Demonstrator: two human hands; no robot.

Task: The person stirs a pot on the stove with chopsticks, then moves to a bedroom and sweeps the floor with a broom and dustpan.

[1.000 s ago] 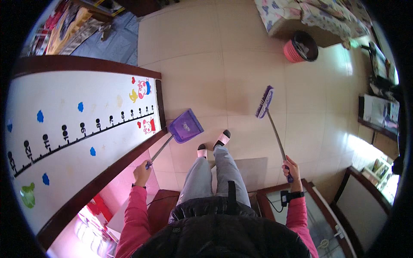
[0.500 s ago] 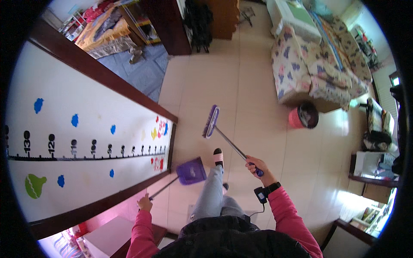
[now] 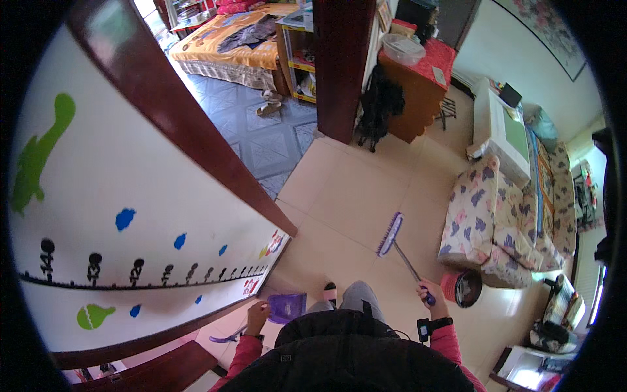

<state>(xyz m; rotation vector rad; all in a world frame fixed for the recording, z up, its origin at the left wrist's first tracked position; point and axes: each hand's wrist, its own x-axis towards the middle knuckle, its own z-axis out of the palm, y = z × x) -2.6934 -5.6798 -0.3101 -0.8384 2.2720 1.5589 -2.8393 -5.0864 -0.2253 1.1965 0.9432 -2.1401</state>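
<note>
In my right hand [image 3: 434, 302] is the purple grip of a broom [image 3: 409, 264], fingers closed round it. The grey shaft slants forward and left to a purple-and-white head [image 3: 390, 234] with purple bristles, over the tiled floor. My left hand [image 3: 257, 316] is closed on the shaft of a purple dustpan [image 3: 287, 308], close to the pan. The shaft's purple end sticks out to the left, beyond my hand. The pan is low beside my legs, partly covered by my dark vest. One foot in a pink slipper [image 3: 330, 292] shows between pan and broom.
A white wall panel [image 3: 163, 215] with a height chart rises on my left, edged by a dark red frame. Ahead, a doorway leads to a bed [image 3: 228, 49] and shoes [image 3: 268, 108]. A flowered sofa [image 3: 473, 215] and a pink-and-black waste bin [image 3: 467, 289] stand at right.
My view has tilted up and turned left. The broom has swung rightward in the picture. My left hand now holds the dustpan's shaft nearer the pan, leaving the purple end free.
</note>
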